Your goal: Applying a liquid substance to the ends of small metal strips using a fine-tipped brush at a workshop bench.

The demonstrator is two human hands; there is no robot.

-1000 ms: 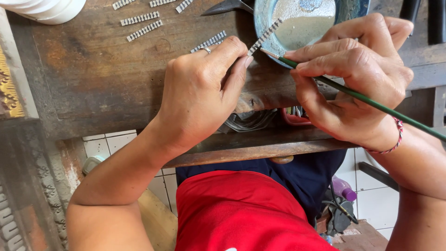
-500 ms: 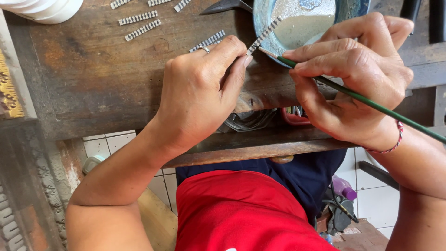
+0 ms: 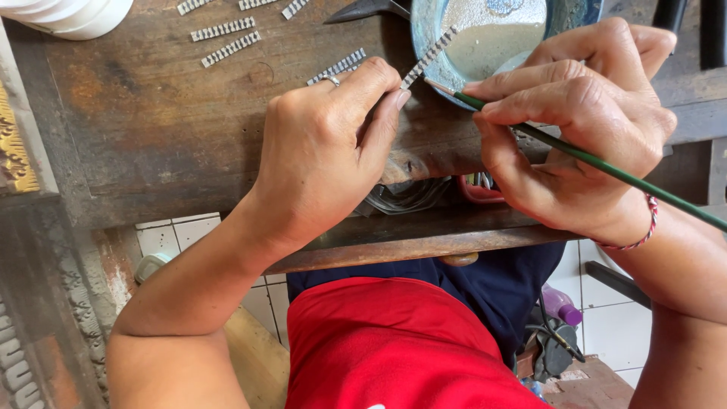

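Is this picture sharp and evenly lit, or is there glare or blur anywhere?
Head view: soft daylight, no harsh shadows; left hand, right hand and the ribbed metal strip look sharp; pale glare on the liquid in the blue bowl; the floor tiles below look a little softer.

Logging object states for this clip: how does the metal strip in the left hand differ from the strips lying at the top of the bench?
The held strip is pinched by the left hand, raised at a slant over the blue bowl; the loose strips lie flat on the wooden bench, untouched. The brush in the right hand points its tip at the held strip only. All are thin, silvery and ribbed.
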